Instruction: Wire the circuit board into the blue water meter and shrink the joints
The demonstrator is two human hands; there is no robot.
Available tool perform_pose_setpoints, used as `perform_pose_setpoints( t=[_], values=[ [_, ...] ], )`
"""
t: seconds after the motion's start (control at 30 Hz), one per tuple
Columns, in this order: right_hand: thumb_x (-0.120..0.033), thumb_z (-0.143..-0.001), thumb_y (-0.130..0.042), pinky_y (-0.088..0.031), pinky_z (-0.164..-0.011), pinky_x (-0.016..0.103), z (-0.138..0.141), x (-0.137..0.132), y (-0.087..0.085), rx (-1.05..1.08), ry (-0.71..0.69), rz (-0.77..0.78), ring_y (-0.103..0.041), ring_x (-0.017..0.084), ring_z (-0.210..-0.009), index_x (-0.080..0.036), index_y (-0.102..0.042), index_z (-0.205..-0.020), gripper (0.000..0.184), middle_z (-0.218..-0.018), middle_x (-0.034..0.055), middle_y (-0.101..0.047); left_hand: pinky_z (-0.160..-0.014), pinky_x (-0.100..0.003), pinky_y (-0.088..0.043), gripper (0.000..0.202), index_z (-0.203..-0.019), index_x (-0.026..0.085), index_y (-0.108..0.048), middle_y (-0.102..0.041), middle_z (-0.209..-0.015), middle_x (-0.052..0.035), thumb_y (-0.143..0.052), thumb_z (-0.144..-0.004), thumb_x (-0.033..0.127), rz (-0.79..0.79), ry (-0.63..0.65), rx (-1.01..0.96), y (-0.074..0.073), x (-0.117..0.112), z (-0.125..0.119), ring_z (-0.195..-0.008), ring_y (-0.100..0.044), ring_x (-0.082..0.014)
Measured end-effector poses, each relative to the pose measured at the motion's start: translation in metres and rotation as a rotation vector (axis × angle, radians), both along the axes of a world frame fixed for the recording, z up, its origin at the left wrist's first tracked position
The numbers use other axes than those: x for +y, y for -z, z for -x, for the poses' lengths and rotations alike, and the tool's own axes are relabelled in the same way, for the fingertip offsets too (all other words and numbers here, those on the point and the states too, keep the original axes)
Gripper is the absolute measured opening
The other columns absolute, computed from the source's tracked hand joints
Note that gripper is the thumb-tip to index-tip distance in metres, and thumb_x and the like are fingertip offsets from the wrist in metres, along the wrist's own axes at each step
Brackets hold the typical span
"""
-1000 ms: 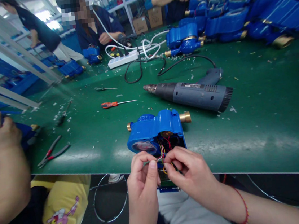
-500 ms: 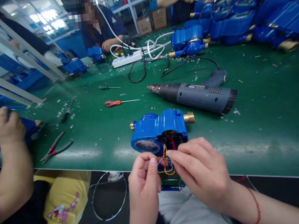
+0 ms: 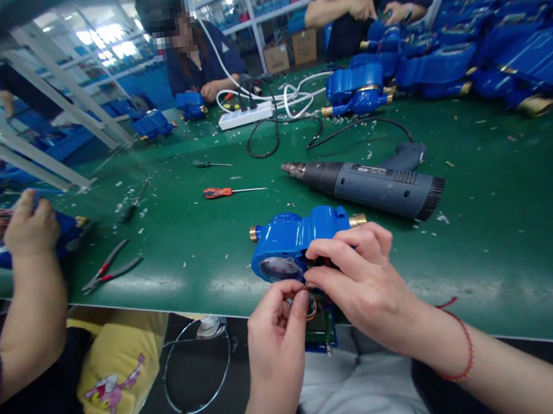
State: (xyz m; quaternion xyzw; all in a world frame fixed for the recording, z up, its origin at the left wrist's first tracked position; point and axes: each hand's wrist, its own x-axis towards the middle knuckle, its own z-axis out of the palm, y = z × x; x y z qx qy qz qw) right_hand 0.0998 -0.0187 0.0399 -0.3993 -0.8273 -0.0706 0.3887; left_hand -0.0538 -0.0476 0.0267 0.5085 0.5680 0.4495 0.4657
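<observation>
A blue water meter (image 3: pixel 296 235) with brass end fittings lies on the bench edge in front of me. Its round dial window faces me, and my right hand covers much of the open compartment. From there a green circuit board (image 3: pixel 319 326) hangs over the edge, with thin coloured wires (image 3: pixel 311 306) above it. My left hand (image 3: pixel 277 324) is closed, pinching wire ends between thumb and forefinger. Right against those fingertips, my right hand (image 3: pixel 364 283) grips the same wires, one finger raised over the compartment. Exact finger contact is partly hidden.
Behind the meter lie a heat gun (image 3: pixel 369 185), an orange screwdriver (image 3: pixel 217 193) and a white power strip (image 3: pixel 245 115). Red-handled pliers (image 3: pixel 112 267) rest at left, near a co-worker's arm (image 3: pixel 37 290). More blue meters (image 3: pixel 458 43) crowd the back right.
My right hand has moved up over the compartment, with one finger lifted away from the others. My left hand still pinches the wires. The whole view has shifted slightly.
</observation>
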Motion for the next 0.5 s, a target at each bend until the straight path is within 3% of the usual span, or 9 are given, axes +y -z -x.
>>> perform_pose_setpoints(
  t=[0.3,0.5],
  values=[
    [-0.016,-0.096,-0.050,-0.032,-0.091,0.042,-0.0084,0.0083,0.0065,0.000,-0.014,-0.031,-0.045,0.021,-0.098,-0.014,-0.065,-0.088,0.017,-0.109,0.0062,-0.062,-0.042,-0.016,-0.023,0.025,-0.075,0.017,-0.059,-0.052,-0.061,0.0042,-0.070,-0.079,0.040,0.081,-0.037,-0.284,0.0014,0.0056,0.0059,-0.046,-0.031,-0.0047],
    [-0.018,-0.096,-0.049,-0.034,-0.089,0.042,-0.0073,0.0089,0.0015,-0.015,-0.028,-0.028,-0.044,0.021,-0.098,-0.018,-0.068,-0.095,0.019,-0.111,0.0055,-0.062,-0.043,-0.016,-0.025,0.024,-0.077,0.018,-0.059,-0.057,-0.065,0.0022,-0.068,-0.081,0.040,0.044,-0.036,-0.292,-0.0004,0.0017,0.0091,-0.046,-0.034,-0.0044]
  ],
)
